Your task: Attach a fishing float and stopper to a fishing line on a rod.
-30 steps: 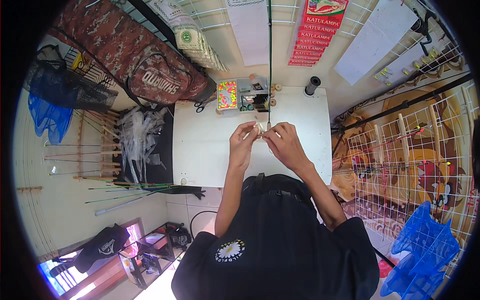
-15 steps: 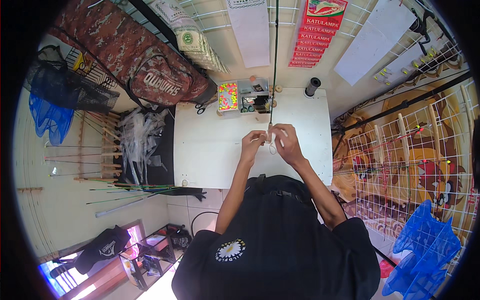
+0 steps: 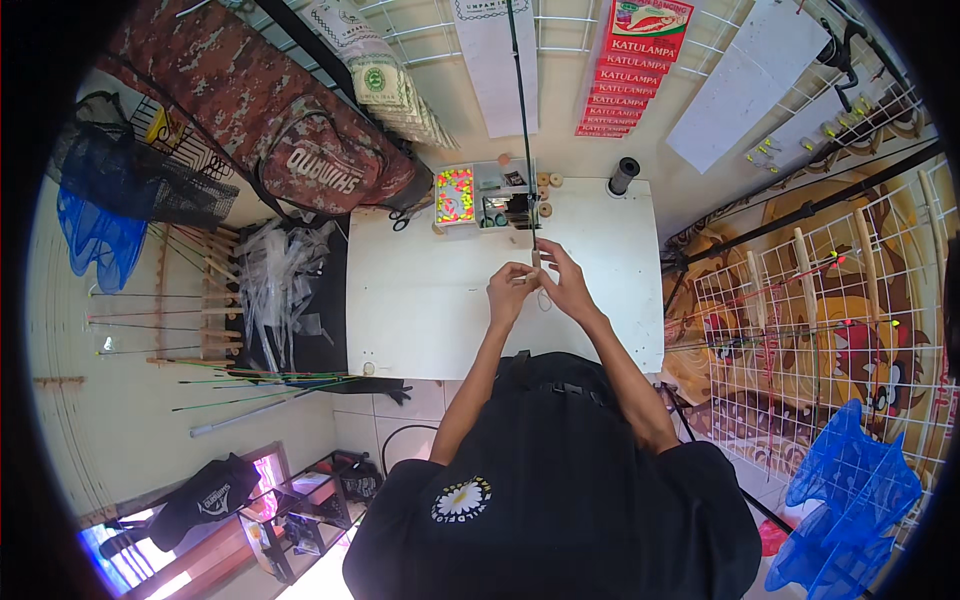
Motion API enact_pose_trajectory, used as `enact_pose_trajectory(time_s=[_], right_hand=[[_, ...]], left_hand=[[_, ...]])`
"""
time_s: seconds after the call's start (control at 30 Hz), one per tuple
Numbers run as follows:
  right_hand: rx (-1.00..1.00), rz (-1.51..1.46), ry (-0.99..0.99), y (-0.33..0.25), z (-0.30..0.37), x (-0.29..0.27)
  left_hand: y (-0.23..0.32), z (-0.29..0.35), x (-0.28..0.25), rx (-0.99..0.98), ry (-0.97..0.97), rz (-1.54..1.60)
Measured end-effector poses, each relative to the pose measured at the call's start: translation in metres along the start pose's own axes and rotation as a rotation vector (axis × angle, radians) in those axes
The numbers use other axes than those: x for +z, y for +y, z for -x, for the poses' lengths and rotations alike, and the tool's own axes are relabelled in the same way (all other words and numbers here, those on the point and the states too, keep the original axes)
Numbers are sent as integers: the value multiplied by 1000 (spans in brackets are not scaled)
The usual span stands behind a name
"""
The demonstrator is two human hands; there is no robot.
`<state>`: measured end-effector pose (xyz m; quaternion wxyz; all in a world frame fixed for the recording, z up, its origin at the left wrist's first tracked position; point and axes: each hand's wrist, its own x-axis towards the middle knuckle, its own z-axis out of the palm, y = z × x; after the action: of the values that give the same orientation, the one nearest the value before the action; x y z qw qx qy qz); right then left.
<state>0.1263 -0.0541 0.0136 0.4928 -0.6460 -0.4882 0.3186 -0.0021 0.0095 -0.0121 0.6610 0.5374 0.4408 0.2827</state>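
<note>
The rod points from the right hand's pinching fingers past the desk's far edge; left hand bunched below, its grip I can't tell.

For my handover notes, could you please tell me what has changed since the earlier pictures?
The upper end of the dark, slender rod has swung left. The bare left hand has moved right, closer to the bare right hand. Any change of grip is too small to tell. The compartmented plastic box and black-handled scissors stayed put.
</note>
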Motion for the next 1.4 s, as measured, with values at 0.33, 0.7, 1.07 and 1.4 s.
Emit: enact_pose_trajectory(time_s=[0.33,0.7,1.07,1.4], right_hand=[[32,29,56,9,-18,-5],[27,22,53,4,-18,-8],[49,-40,142,34,-7,-1],[233,252,-81,101,57,18]], left_hand=[[-7,-3,-9,-77,-136,67],[-16,-8,-8,-41,-142,159],[-13,-8,-5,13,-93,41],[-20,-16,-7,-1,-55,1]])
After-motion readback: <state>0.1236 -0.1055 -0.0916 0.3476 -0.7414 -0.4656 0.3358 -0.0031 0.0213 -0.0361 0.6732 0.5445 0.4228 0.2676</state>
